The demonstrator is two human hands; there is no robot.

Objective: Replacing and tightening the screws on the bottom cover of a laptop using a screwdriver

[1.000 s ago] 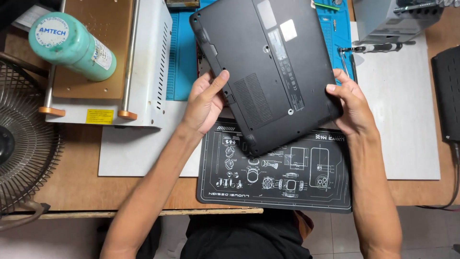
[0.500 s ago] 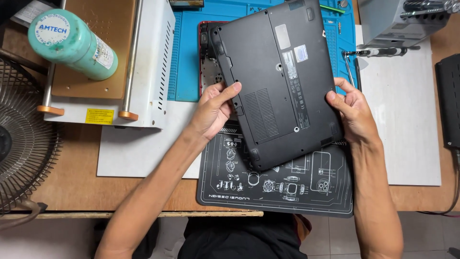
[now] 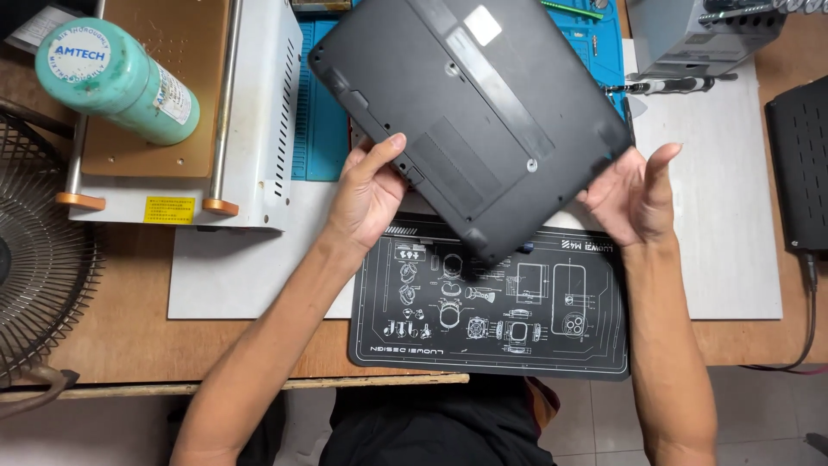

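- One laptop (image 3: 483,121) is lying bottom side up and turned at an angle, over the middle of the wooden surface (image 3: 121,328). Its shell is dark grey, matt plastic, with rounded corners, one vent grille and one small pale label.
- The person is using two bare hands. The left hand (image 3: 369,192) is gripping the near left edge of the laptop, thumb on top of the shell, the other fingers going under it.
- The right hand (image 3: 634,197) is touching the right edge of the laptop with the palm and thumb side. Its grip is open, the fingers are pointing up and are not closing around anything.
- One black mat (image 3: 492,319) with white line drawings is lying just under the near corner of the laptop. It is flat and rectangular.
- One blue mat (image 3: 323,112) is showing behind the laptop, and one pale grey sheet (image 3: 724,224) is lying under both mats.
- One white metal machine (image 3: 250,121) with a brown flat plate and a row of slits is standing at the left.
- One teal cylinder bottle (image 3: 116,82) is lying on its side on that machine.
- One wire fan guard (image 3: 39,259) is standing at the far left edge.
- One black box (image 3: 798,173) with small holes is resting at the right edge.
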